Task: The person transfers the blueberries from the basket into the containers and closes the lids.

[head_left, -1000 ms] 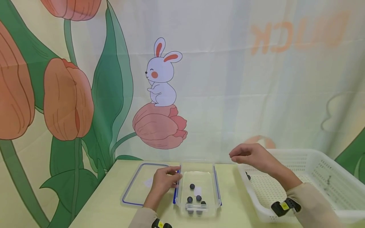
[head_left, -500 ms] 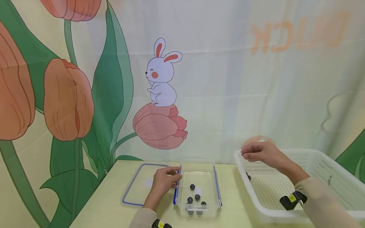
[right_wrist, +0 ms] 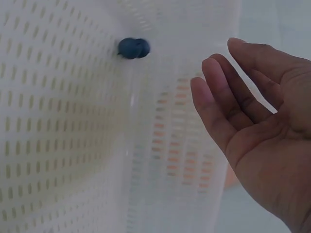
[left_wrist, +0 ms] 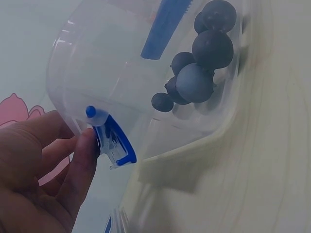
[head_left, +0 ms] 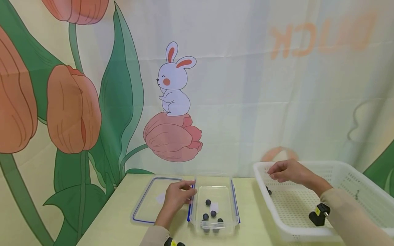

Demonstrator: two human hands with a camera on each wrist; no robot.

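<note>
My left hand pinches the left wall of a clear plastic food container between thumb and fingers, beside a blue locking clip. Several dark blueberries lie inside it, mostly toward the near end. At the right, my right hand is over the far left part of a white perforated basket; its fingers are loosely bent and hold nothing. Low in a corner of that basket sit two blueberries, one partly behind the other, with my right fingertips apart from them.
A clear lid with a blue seal lies flat left of the container, partly hidden by my left hand. Behind the pale yellow table hangs a printed curtain with tulips and a rabbit.
My right hand has moved right and down, from beside the basket's far left corner to over its inside. One blueberry in the container shifted slightly left. My left hand keeps its place.
</note>
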